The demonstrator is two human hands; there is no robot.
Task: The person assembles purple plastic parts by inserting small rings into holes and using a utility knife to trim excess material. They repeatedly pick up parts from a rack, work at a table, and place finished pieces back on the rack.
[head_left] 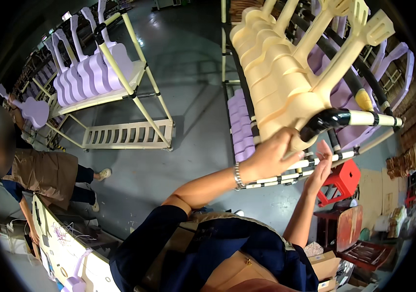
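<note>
While lilac guitar shapes (88, 75) line the left rack (119, 70), smooth, wavy cream guitar bodies (286, 82) fill the right rack (362, 118).
At its near edge, the left hand (271, 156) curls by a glossy black bend (332, 119), grip unclear; the right hand (319, 169) is loosely spread near a red stool (348, 176).

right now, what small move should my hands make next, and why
I'd probably bring the right hand to the black elbow joint: that hand looks open and empty, while the left hand curls just below the joint, so two hands might steady the rack and its cream guitar shapes.
</note>
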